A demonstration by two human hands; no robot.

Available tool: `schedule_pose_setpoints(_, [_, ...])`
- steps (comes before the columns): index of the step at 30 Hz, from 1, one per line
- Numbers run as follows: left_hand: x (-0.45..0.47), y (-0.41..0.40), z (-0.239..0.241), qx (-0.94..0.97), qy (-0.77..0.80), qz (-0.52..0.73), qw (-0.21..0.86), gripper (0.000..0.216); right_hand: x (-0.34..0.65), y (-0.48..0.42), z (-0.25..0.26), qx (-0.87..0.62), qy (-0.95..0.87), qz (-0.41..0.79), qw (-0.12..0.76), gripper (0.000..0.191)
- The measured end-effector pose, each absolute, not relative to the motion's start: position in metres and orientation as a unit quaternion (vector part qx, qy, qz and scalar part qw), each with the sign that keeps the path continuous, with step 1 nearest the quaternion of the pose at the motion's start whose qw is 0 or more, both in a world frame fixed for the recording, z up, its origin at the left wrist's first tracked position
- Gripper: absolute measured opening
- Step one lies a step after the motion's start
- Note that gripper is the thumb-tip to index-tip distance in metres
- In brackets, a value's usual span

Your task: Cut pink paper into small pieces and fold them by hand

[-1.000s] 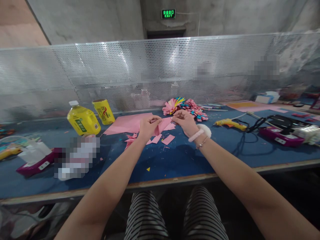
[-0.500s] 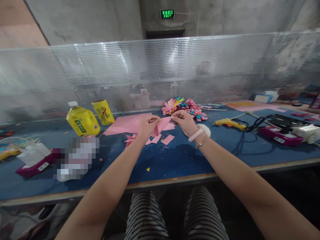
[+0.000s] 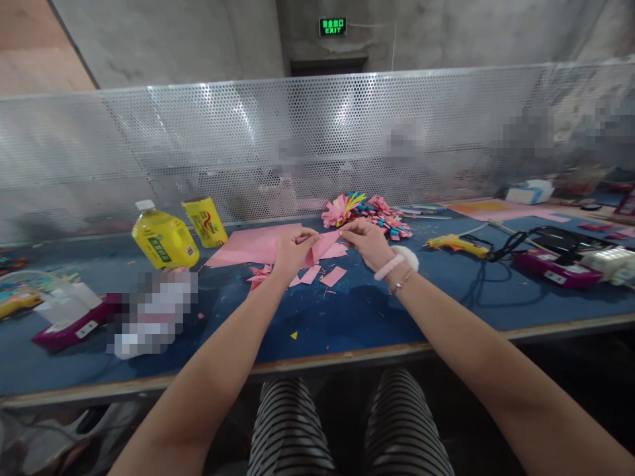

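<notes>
A: What did the hands show?

B: The left hand [image 3: 292, 251] pinched one end of a pink paper piece [image 3: 325, 245] between thumb and fingers; the right hand [image 3: 368, 243] pinched its far right corner with the fingertips. The piece spanned the gap, bent near the left hand. Whether it touched the blue table [image 3: 347, 324] could not be told.

A: What lay nearest the body?

B: A yellow scrap [image 3: 294, 336], near the table's front edge. Beyond it, close to the held piece, lay small pink rectangles [image 3: 334, 276], evidently cut.

A: How far had the work come?

B: It was probably partway. Some cutting was done, yet the held piece showed no fringe, and the pink sheets [image 3: 243, 244] beside the left hand looked largely uncut. A yellow glue gun [image 3: 460, 246] lay to the right, untouched.

A: Was anything more advanced?

B: Farther back, before the perforated screen [image 3: 317, 132], a pile of fringed paper [image 3: 342, 211] in pink, blue and yellow seemed the most complete.
</notes>
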State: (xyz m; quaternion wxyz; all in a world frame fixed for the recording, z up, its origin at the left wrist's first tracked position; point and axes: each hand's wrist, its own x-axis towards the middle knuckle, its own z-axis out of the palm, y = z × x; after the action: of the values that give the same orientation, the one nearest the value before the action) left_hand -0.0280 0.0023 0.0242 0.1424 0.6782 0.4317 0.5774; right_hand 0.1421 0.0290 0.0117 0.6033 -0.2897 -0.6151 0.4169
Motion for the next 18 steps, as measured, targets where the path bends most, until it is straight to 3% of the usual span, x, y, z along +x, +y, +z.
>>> schedule_pose_setpoints(6, [-0.0283, 0.0038, 0.0235, 0.675, 0.431, 0.579, 0.155, 0.012, 0.1407, 0.0241, 0.0134, -0.261, -0.611, 0.464, 0.586, 0.027])
schedule_pose_setpoints(18, [-0.0304, 0.0119, 0.0173, 0.671, 0.417, 0.574, 0.214, 0.014, 0.1415, 0.0249, 0.0143, -0.265, -0.598, 0.482, 0.583, 0.018])
